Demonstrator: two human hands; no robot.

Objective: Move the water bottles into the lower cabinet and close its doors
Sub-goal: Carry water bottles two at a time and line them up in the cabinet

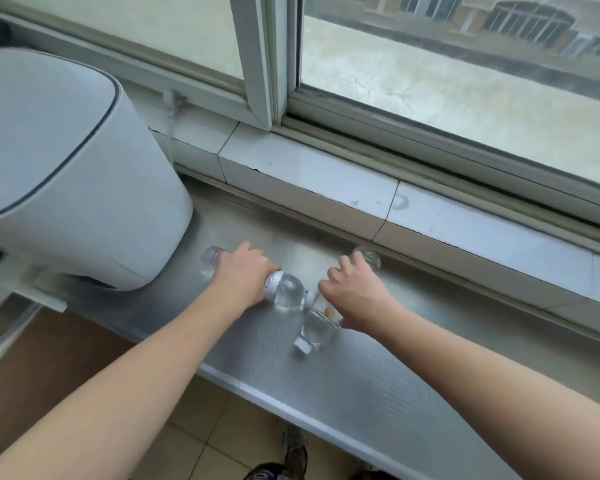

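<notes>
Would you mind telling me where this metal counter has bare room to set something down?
The counter lies bare right of the right hand, between the tiled sill and the front edge. It is crowded at the middle: the left hand holds one lying bottle, the right another, beside the white appliance.

Clear bottles (288, 292) with white labels — grey dimpled counter (378, 386), white appliance (66, 174).

Left hand (241, 275), right hand (355, 294) each grip lying water bottle (286, 291) on counter (378, 382).
</notes>
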